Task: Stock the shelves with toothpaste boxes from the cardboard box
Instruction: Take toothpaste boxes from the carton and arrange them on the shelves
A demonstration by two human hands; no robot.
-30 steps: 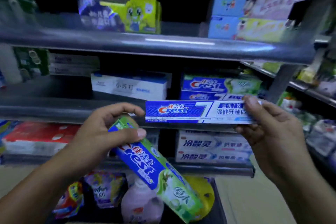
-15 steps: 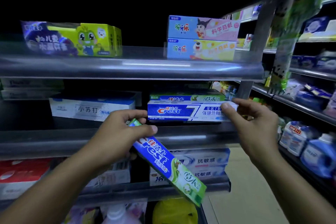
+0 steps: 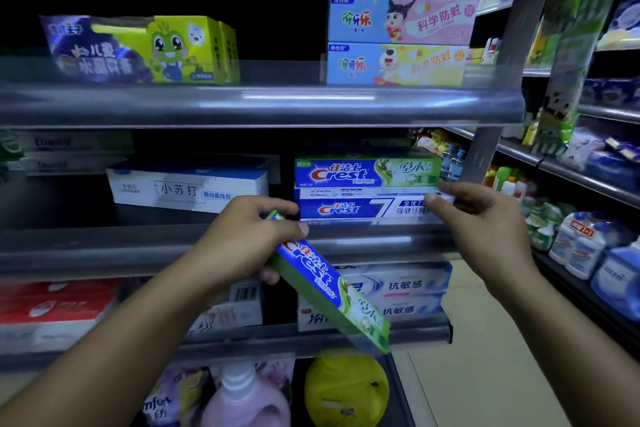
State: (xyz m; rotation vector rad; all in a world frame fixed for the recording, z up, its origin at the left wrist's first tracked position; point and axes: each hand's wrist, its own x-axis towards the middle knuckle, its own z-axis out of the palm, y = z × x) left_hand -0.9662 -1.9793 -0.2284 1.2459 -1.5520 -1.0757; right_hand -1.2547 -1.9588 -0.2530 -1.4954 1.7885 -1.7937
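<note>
Shelf (image 3: 138, 246): right hand (image 3: 485, 218), pinch on blue box (image 3: 346, 209)

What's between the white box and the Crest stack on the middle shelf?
Head view: only a dark, empty-looking gap separates the white cardboard box from the Crest stack.

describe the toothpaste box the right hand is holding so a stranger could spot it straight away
On the grey rack's middle shelf, look at the right-side stack. The blue box lies low in it, its right end held by the right hand. Unlike the green-ended box above and the tilted box in the left hand, it is blue and white with a big 7.
</note>
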